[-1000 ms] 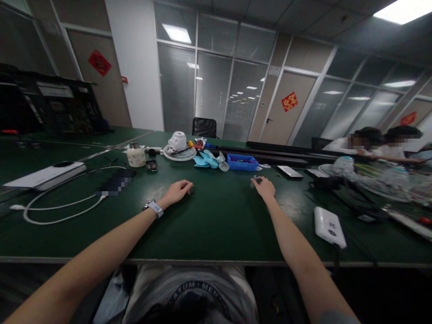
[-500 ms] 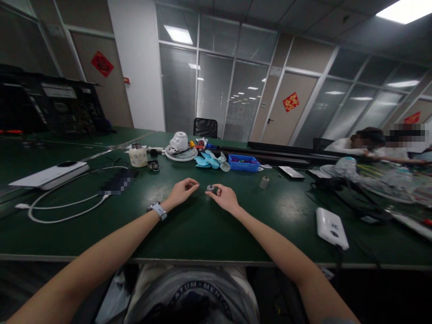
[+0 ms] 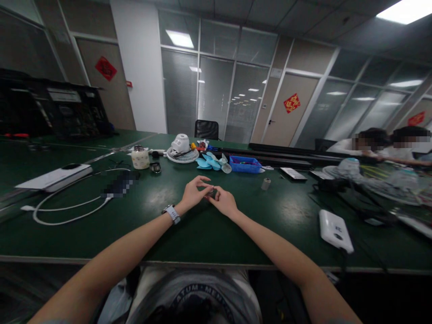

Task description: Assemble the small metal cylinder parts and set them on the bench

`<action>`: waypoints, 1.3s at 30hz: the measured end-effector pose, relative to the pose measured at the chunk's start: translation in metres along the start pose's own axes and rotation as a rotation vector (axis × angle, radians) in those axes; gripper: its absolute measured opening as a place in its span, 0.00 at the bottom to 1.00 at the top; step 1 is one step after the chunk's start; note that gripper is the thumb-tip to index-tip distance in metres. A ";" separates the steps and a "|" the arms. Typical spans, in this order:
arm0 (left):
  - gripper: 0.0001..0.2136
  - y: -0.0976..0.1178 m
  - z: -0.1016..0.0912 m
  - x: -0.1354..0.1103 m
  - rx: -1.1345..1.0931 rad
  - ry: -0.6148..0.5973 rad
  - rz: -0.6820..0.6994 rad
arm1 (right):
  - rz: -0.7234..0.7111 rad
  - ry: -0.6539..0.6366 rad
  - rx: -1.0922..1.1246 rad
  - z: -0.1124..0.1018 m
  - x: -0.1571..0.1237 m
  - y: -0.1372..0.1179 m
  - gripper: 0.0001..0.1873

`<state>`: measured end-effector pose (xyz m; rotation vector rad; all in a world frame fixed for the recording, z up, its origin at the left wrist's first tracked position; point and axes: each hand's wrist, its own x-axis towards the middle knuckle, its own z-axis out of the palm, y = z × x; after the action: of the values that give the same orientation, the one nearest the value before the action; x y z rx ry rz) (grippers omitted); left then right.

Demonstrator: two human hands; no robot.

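Just in front of me, over the green table, my right hand (image 3: 224, 201) pinches a small round metal piece (image 3: 211, 191) between thumb and fingers. My left hand (image 3: 195, 191), with a watch on its wrist, meets it from the left. Its thumb reaches the metal piece while the forefinger stretches out above, a gap showing between them. Fingers cover most of the piece, so its details are hidden. To the right a small metal cylinder (image 3: 266, 183) stands upright on the table.
Behind my hands lie light-blue fan blades (image 3: 211, 162), a white fan body (image 3: 180, 144) and a blue tray (image 3: 245, 164). A patterned jar (image 3: 140, 158) and a cabled phone (image 3: 119, 184) are left, a white power bank (image 3: 335, 230) right. Two people sit at far right.
My left hand has moved right and now touches the metal piece in my right hand. The right hand keeps its pinch. The view has shifted slightly.
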<state>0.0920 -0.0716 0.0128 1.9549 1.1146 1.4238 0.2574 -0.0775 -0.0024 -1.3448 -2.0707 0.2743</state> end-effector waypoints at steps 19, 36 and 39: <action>0.17 -0.020 -0.038 0.001 0.127 -0.002 -0.126 | 0.007 -0.023 0.029 -0.002 -0.004 0.002 0.26; 0.15 -0.047 -0.042 0.004 0.218 0.000 -0.272 | 0.028 -0.063 0.034 -0.003 -0.003 0.000 0.26; 0.15 -0.043 -0.042 0.003 0.275 -0.004 -0.290 | 0.010 -0.087 0.031 -0.003 -0.002 0.002 0.28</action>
<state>0.0390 -0.0487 -0.0037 1.8733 1.5891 1.1621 0.2610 -0.0789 -0.0017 -1.3468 -2.1230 0.3735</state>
